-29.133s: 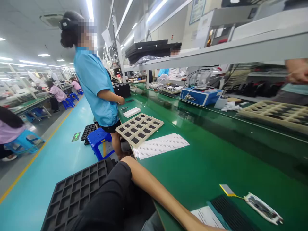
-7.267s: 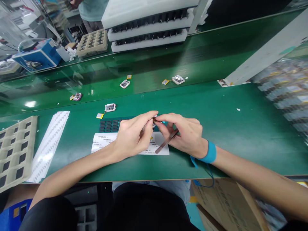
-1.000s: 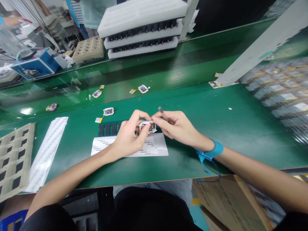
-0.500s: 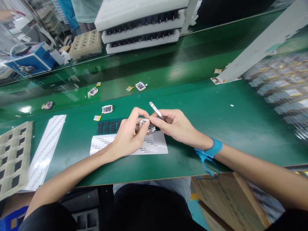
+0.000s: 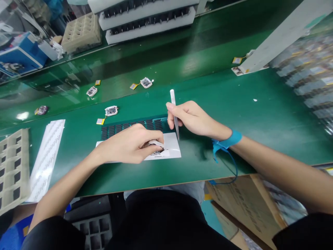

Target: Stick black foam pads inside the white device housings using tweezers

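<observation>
My left hand (image 5: 127,142) is closed around a white-framed watch housing (image 5: 156,143) with electronics inside, low over a white printed sheet (image 5: 172,144); the fingers hide much of the housing. In my right hand (image 5: 192,116) a pair of silver tweezers (image 5: 172,97) is gripped, its pointed end down near the sheet's right edge. A blue wrist strap (image 5: 230,139) is on my right wrist. Just behind the sheet lies a dark panel of small black strips (image 5: 111,131), partly covered by my left hand.
Another white-framed housing (image 5: 111,110) with a wired battery (image 5: 100,121) lies behind the panel. Several more sit along the green bench's back strip (image 5: 166,74). At left are white printed strips (image 5: 48,156) and a beige tray (image 5: 15,166). A white post (image 5: 281,38) stands at right.
My hands have separated. The left has lowered the housing toward the sheet and turned flatter; the right has drawn away rightward and swung the tweezers upright, point down. The view has shifted slightly.
</observation>
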Action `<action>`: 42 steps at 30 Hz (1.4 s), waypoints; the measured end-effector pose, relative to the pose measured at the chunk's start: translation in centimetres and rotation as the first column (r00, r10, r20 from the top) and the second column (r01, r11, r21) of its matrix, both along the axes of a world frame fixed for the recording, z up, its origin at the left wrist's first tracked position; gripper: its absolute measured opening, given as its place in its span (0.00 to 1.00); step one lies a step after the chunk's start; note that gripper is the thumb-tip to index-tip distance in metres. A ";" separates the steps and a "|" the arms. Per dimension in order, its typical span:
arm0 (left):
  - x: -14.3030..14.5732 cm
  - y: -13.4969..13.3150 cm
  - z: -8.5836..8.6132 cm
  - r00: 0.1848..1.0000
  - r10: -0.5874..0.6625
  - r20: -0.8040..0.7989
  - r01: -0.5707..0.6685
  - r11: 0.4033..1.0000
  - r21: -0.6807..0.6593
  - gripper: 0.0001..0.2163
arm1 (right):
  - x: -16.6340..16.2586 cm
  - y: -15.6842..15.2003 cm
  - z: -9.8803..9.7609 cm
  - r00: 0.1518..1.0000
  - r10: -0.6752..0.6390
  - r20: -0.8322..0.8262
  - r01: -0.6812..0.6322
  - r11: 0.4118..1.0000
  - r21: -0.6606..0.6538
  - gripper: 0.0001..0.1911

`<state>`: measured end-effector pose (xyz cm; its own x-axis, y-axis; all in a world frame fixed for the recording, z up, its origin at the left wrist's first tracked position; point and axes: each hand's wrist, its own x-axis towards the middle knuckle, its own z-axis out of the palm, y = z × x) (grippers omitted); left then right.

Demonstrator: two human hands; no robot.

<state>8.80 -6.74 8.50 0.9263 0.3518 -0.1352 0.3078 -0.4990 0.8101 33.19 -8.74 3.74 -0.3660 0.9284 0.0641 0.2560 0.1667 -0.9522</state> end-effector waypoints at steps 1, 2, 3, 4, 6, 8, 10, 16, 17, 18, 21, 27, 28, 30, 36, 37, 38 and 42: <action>0.1 0.0 -0.3 0.999 -0.048 -0.013 0.048 0.999 0.008 0.10 | 0.3 0.2 0.1 0.996 0.088 0.017 -0.087 0.995 -0.052 0.40; 0.2 0.0 -0.6 0.996 -0.086 -0.026 0.087 0.996 0.011 0.10 | 0.5 0.3 0.2 0.984 0.177 0.018 -0.174 0.978 -0.111 0.38; 0.3 0.0 -0.9 0.993 -0.109 -0.034 0.110 0.994 0.011 0.10 | 0.6 0.4 0.2 0.968 0.250 0.010 -0.245 0.955 -0.167 0.36; 0.4 0.0 -1.2 0.992 -0.118 -0.038 0.119 0.993 0.009 0.10 | 0.7 0.5 0.2 0.953 0.304 -0.003 -0.298 0.931 -0.211 0.33; 0.5 -0.1 -1.6 0.993 -0.106 -0.044 0.107 0.994 0.022 0.11 | 0.7 0.7 0.0 0.933 0.359 -0.028 -0.354 0.899 -0.258 0.31; 0.4 -0.3 -1.7 0.996 -0.064 -0.064 0.070 0.994 0.083 0.12 | 0.7 0.8 -0.4 0.928 0.370 -0.049 -0.369 0.890 -0.269 0.30; 0.3 -0.6 -1.6 0.995 -0.027 -0.101 0.042 0.988 0.146 0.12 | 0.7 0.9 -0.6 0.926 0.374 -0.059 -0.375 0.886 -0.272 0.29; 0.2 -0.9 -1.7 0.995 -0.001 -0.096 0.013 0.993 0.120 0.12 | 0.7 0.7 -0.5 0.914 0.398 -0.078 -0.402 0.865 -0.301 0.30; 0.2 -0.9 -1.7 0.995 0.003 -0.102 0.010 0.991 0.130 0.12 | 0.7 0.7 -0.5 0.911 0.404 -0.078 -0.408 0.859 -0.310 0.30; 0.3 -1.0 -1.8 0.994 0.007 -0.114 0.010 0.989 0.148 0.12 | 0.7 0.7 -0.4 0.910 0.408 -0.077 -0.411 0.855 -0.316 0.29; 0.4 -1.2 -1.8 0.985 0.003 -0.173 0.034 0.977 0.209 0.11 | 0.7 0.9 -0.4 0.904 0.415 -0.106 -0.426 0.843 -0.328 0.29; 0.6 -0.4 -1.9 0.993 0.058 -0.099 -0.050 0.996 0.081 0.05 | 0.9 1.4 -0.6 0.930 0.275 -0.243 -0.338 0.902 -0.270 0.28; 0.7 -0.2 -1.9 0.993 0.094 -0.065 -0.093 0.995 0.019 0.04 | 0.8 1.3 -0.6 0.938 0.222 -0.268 -0.287 0.928 -0.237 0.28; 0.8 -0.1 -2.1 0.978 0.208 0.003 -0.204 0.965 -0.162 0.04 | 0.6 1.0 -0.3 0.942 0.102 -0.320 -0.163 0.972 -0.168 0.28; 1.5 -0.5 -1.8 0.908 0.407 0.093 -0.261 0.727 -0.635 0.13 | -0.7 -0.9 1.3 0.923 -0.052 -0.382 0.064 0.998 0.019 0.24; 1.5 -0.6 -1.7 0.903 0.415 0.107 -0.247 0.708 -0.662 0.14 | -0.9 -1.2 1.6 0.921 -0.035 -0.389 0.061 0.997 0.053 0.21; 1.6 -0.8 -1.6 0.899 0.423 0.117 -0.238 0.693 -0.680 0.15 | -1.0 -1.4 1.8 0.919 -0.016 -0.394 0.053 0.995 0.083 0.19; 1.7 -1.2 -1.3 0.896 0.428 0.119 -0.225 0.668 -0.710 0.14 | -1.3 -1.8 2.1 0.911 0.020 -0.412 0.036 0.991 0.126 0.16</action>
<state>10.48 -7.91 7.21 0.8025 0.5490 -0.2337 0.0777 0.2922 0.9532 31.85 -10.56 5.80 -0.2742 0.9048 0.3258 -0.1517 0.2939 -0.9437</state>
